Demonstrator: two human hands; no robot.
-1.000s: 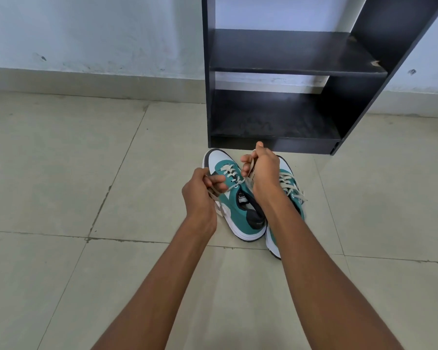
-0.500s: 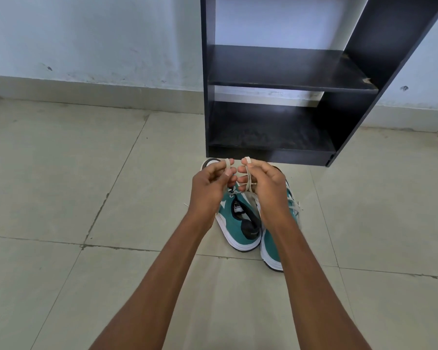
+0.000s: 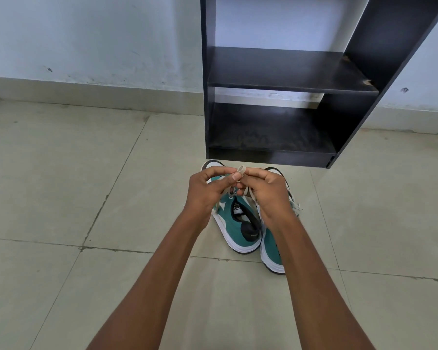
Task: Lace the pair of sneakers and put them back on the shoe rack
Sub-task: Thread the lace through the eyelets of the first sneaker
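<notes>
Sneakers: teal-and-white pair standing side by side on the floor [image 3: 61, 198], toes pointing toward the far wall, just in front of the shoe rack [image 3: 271, 72].
Left sneaker [image 3: 238, 223]: upright, black heel lining and tongue label showing, white sole with a dark edge; its toe is partly hidden behind the left hand.
Right sneaker [image 3: 272, 248]: touching or just beside the other one, mostly hidden under the right forearm; a bit of lace shows at its right side.
Lace [image 3: 241, 169]: cream flat lace of the left sneaker, lifted above the tongue; a small loop stands up between the two hands, further strands run down to the eyelets.
Left hand [image 3: 208, 190]: fingers curled, thumb and forefinger pinching the lace at the loop.
Right hand [image 3: 266, 190]: fingers curled likewise, pinching the same lace from the right; fingertips of both hands meet above the shoe.
Shoe rack: black, open-fronted, standing against the pale wall [image 3: 86, 34]; two shelves visible, the lower one close to the floor, the upper with a chipped right front corner.
Floor: large beige tiles with dark grout lines; a tiled skirting runs along the foot of the wall.
Forearms: both bare, reaching in from the near edge.
</notes>
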